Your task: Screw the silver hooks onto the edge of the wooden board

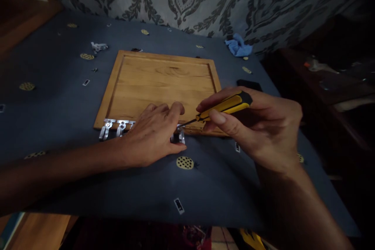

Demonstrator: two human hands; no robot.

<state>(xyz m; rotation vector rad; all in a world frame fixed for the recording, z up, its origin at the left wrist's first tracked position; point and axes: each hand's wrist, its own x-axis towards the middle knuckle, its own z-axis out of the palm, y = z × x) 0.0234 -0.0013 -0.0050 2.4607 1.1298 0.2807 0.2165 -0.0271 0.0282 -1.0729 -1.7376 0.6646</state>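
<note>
A square wooden board (pixel 164 82) lies flat on a blue patterned cloth (pixel 58 109). A silver metal hook rack (pixel 117 127) sits along the board's near edge. My left hand (pixel 152 134) rests on the rack, its fingers pressed around a hook piece (pixel 181 134) at the right end. My right hand (pixel 258 125) grips a yellow and black screwdriver (pixel 225 106). The screwdriver's tip touches the metal piece beside my left index finger.
A crumpled blue rag (pixel 238 46) lies at the far right of the cloth. A small metal part (pixel 98 47) lies at the far left, and a black object (pixel 249 84) sits right of the board. Dark furniture (pixel 331 86) stands to the right; patterned wallpaper is behind.
</note>
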